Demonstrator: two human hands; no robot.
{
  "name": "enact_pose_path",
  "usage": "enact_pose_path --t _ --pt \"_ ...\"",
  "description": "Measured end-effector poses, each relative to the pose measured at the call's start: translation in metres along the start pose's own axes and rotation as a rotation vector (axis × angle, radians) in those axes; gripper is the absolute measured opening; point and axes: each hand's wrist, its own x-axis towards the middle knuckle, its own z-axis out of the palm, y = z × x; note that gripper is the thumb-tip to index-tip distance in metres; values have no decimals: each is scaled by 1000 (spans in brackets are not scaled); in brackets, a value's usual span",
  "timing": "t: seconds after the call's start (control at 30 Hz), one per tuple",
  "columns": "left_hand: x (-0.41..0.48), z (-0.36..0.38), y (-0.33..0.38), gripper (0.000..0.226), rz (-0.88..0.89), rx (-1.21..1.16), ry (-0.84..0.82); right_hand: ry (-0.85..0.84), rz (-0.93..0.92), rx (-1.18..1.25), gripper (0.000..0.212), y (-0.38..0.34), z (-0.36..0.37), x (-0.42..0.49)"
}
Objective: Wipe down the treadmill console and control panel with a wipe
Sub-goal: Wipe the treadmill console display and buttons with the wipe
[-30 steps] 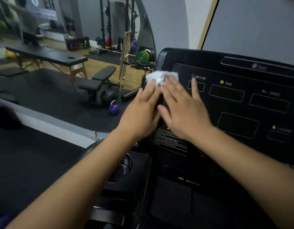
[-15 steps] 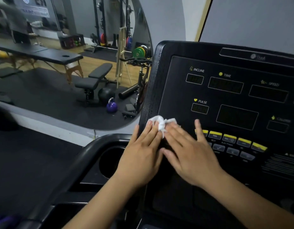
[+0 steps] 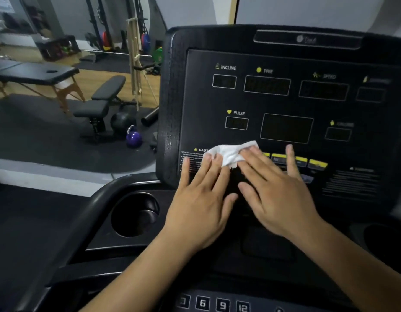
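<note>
Item: wipe (image 3: 231,153), mid-frame, on console (image 3: 195,97) by caution label (image 3: 200,150).
Grip: your L hand (image 3: 201,206) & R hand (image 3: 278,199) lay flat, fingers straight, pressing it.
Progress: prob. mid-task; yellow btns (image 3: 316,164) & bottom-frame number keys (image 3: 222,304) likely left.

- Far on my left, a black massage table (image 3: 37,73) stands on wooden legs.
- Right of it, and nearer, is a black weight bench (image 3: 98,102).
- Beside the bench's foot sit a black ball (image 3: 122,122) and a purple kettlebell (image 3: 133,138).
- At the far wall is a rack (image 3: 105,39) with coloured plates.
</note>
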Motion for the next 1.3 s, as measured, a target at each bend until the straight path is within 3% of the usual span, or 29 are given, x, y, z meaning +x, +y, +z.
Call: enact_pose_path --t 0.2,0.4,0.63,0.83,1.07,1.3 --pt "-26 20 36 64 118 -83 -46 -84 -36 42 52 5 16 -67" --pt "40 14 62 61 119 -13 33 157 216 71 47 50 -13 -43" --pt "19 38 107 59 295 55 -79 -17 285 -20 60 60 12 -119" --pt "79 27 142 60 312 84 -47 64 488 -31 55 106 -11 -97" --pt "48 46 171 60 436 65 -123 -5 525 28 65 98 11 -153" --pt "107 38 211 60 449 161 -85 126 640 110 62 145 -6 -126"
